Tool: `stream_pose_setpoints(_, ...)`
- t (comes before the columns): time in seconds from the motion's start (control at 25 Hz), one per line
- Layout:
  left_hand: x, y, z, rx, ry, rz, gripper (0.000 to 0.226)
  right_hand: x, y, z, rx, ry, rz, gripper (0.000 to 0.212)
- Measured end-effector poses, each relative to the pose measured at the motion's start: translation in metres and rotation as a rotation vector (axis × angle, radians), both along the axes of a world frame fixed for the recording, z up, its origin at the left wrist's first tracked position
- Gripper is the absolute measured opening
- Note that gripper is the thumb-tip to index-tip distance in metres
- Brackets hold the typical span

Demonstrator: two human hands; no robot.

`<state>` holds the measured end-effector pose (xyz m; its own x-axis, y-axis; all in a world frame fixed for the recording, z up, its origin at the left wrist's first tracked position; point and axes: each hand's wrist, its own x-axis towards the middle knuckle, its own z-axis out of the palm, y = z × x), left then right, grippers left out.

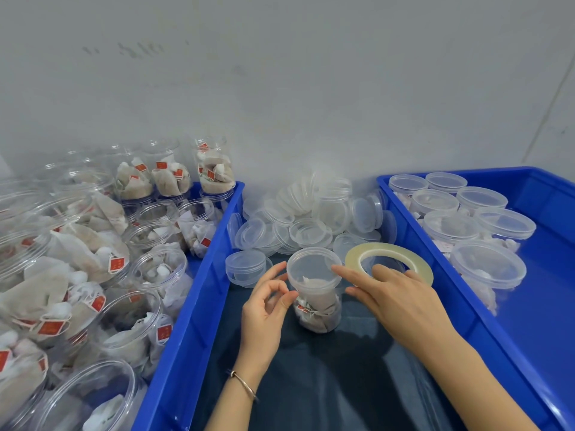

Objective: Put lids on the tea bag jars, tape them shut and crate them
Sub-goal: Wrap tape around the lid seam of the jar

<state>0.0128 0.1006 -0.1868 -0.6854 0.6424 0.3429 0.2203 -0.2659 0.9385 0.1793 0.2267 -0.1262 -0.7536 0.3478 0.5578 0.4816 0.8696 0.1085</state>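
Two hands at one lidded jar [314, 287], upright on the dark cloth [311, 384] between two blue crates. Left hand [264, 309] pressed against the jar's left side just under the lid [312, 265], thumb and forefinger pinched nearly together — possibly on a tape end, though too clear to tell. Right hand [395, 293] loosely spread, a fingertip touching the lid rim on the right, the rest resting on the tape roll [389, 262], not clamped on anything.

Long axis of the jar vertical, so the seam to be taped runs round it just below the rim, level with both sets of fingertips. Tape roll just right of the jar, behind the right hand — nearer hand for feeding, by the look of it; left better placed to hold and turn. Finished jars standing in the right crate [435, 275], well apart; open ones crowded in the left crate [199, 303]; spare lids [298, 219] heaped beyond.
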Motion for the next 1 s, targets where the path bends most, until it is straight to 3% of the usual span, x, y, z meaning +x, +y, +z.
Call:
stream_pose_setpoints(0.32,-0.018,0.012,-0.007,0.008,0.003,-0.088,0.013,-0.002,0.003,-0.001,-0.040,-0.001,0.025,0.038)
stream_pose_setpoints(0.44,-0.022,0.015,0.003,0.024,-0.037,-0.140,0.032,-0.001,0.002,0.002,-0.067,-0.046,0.051,0.036)
stream_pose_setpoints(0.56,-0.028,0.011,0.009,-0.082,0.117,-0.171,0.032,0.000,0.002,0.006,-0.069,-0.063,0.056,0.036)
stream_pose_setpoints(0.64,-0.016,0.009,0.009,-0.174,0.149,-0.266,0.053,-0.001,0.002,0.005,-0.068,-0.032,0.052,0.039)
stream_pose_setpoints(0.72,0.011,0.018,0.004,-0.244,0.197,-0.161,0.086,-0.004,0.001,0.003,-0.110,-0.032,0.047,0.040)
stream_pose_setpoints(0.84,0.030,0.039,0.006,-0.167,0.142,0.150,0.077,-0.002,0.004,-0.001,-0.189,-0.168,-0.020,0.056)
stream_pose_setpoints(1.0,-0.003,0.035,0.013,-0.205,0.095,0.054,0.074,0.008,0.007,0.005,-0.414,-0.180,-0.119,0.053)
